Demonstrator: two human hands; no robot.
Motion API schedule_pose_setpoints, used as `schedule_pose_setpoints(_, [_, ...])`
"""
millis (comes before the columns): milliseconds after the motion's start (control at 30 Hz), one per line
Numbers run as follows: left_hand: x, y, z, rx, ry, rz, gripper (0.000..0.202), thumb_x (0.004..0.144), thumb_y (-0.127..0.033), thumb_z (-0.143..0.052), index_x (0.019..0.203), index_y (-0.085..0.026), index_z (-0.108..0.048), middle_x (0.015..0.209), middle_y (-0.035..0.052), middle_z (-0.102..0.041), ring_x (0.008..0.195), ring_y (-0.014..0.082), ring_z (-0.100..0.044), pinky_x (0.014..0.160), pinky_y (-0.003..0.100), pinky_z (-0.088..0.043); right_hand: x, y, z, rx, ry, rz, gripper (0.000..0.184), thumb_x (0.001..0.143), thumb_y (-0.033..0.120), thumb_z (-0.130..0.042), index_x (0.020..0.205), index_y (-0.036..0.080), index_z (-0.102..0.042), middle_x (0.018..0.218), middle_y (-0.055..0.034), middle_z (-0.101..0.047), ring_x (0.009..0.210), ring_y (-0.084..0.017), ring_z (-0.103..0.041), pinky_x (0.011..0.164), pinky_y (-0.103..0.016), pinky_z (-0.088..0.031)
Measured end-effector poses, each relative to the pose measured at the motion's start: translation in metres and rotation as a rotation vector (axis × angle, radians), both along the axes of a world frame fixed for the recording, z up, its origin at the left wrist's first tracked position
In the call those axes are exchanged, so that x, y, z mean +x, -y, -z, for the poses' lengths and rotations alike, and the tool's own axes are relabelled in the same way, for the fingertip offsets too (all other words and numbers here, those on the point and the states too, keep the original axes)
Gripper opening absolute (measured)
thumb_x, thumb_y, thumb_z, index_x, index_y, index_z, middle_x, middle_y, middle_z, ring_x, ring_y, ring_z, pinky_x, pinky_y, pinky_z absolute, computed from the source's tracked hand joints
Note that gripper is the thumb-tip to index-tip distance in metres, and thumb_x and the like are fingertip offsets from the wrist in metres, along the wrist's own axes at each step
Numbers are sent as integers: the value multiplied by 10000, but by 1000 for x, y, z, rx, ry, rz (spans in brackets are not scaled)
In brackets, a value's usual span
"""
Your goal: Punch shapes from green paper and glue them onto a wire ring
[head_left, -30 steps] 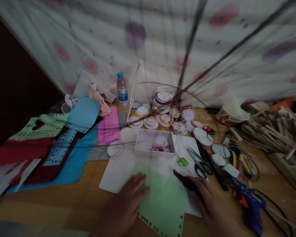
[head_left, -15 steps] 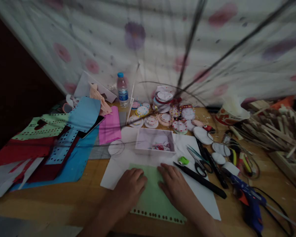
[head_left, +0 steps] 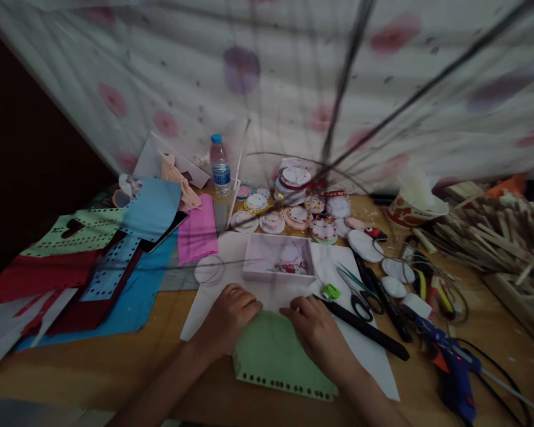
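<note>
Lettering on the blue label point(head_left: 221, 178) of the clear plastic bottle with a blue cap point(head_left: 219, 157), beyond the left hand point(head_left: 230, 314), is too small to read. That hand and the right hand point(head_left: 314, 325) grasp the far edge of a light green sheet point(head_left: 278, 353) dotted darkly along its near edge. Brown wooden tabletop point(head_left: 93, 370) stretches leftward from the left hand. Just beyond both hands, a shallow white open box point(head_left: 278, 274) blocks the way forward; a long black tool point(head_left: 365, 329), black-handled scissors point(head_left: 362, 307) and a blue glue gun point(head_left: 458, 379) lie right of the right hand.
</note>
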State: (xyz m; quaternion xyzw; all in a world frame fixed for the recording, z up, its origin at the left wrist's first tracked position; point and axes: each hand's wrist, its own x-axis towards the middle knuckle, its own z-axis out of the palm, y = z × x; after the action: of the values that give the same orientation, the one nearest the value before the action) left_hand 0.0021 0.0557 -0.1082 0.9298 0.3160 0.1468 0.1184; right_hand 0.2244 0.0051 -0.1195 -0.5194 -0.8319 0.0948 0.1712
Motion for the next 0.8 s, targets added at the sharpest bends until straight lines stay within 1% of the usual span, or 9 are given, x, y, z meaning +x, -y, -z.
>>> schedule_pose_setpoints(100, [-5,5,11,40,32,37,173,935,-179,-463,980,-150,-627,887,76,-645,829,208,-568,760,386,-471,3,9,11,11,-29,-27,391,821,-27,-478,1130,170,-616,1017,-93,-631,887,-231,-549,779,-384,-499])
schedule_pose_setpoints(200, [-11,10,21,74,51,68,259,973,-179,-372,1056,-143,-614,947,90,-649,884,203,-573,777,368,-506,9,17,24,44,-73,-42,496,806,-56,-400,1222,152,-573,1144,-106,-629,1056,-234,-546,892,-389,-511])
schedule_pose_setpoints(267, [-14,13,25,90,53,78,292,982,-174,-338,1124,-134,-591,1005,97,-651,933,199,-577,828,368,-515,12,21,31,61,-97,-47,618,760,-93,-332,1284,168,-531,1265,-95,-584,1203,-221,-483,969,-401,-486])
schedule_pose_setpoints(333, [-18,15,27,102,48,74,316,984,-161,-320,1182,-130,-565,1073,104,-648,995,200,-577,883,370,-512,14,23,36,45,-89,-57,714,710,-121,-291,1329,174,-487,1377,-76,-500,1324,-204,-365,1029,-411,-443])
schedule_pose_setpoints(400, [-21,17,28,114,39,59,340,981,-134,-306,1223,-130,-545,1136,109,-642,1055,204,-573,912,369,-512,15,25,35,7,-53,-76,735,699,-119,-294,1365,155,-441,1451,-72,-409,1387,-206,-246,1065,-425,-402])
schedule_pose_setpoints(500, [-24,19,31,131,25,24,377,967,-81,-289,1257,-125,-526,1195,116,-633,1113,209,-570,930,374,-518,14,28,30,-26,22,-84,680,745,-62,-353,1394,137,-394,1496,-79,-327,1410,-239,-163,1080,-457,-371])
schedule_pose_setpoints(600, [-27,19,35,140,13,-18,397,955,-58,-288,1288,-109,-498,1250,139,-605,1172,210,-547,963,384,-502,12,30,24,-12,95,-85,616,806,21,-401,1410,137,-366,1510,-86,-292,1410,-262,-150,1089,-495,-338])
schedule_pose_setpoints(667, [-29,18,37,137,0,-34,416,946,-43,-290,1312,-113,-474,1295,136,-578,1219,198,-513,990,370,-484,11,30,21,5,129,-92,599,831,69,-421,1421,141,-346,1514,-94,-280,1408,-271,-155,1088,-507,-328])
schedule_pose_setpoints(800, [-32,16,35,121,-46,-69,431,922,-16,-309,1305,-111,-483,1346,124,-539,1290,201,-437,1018,370,-462,9,28,20,33,156,-79,603,833,103,-444,1425,149,-340,1522,-105,-249,1408,-287,-144,1075,-505,-342])
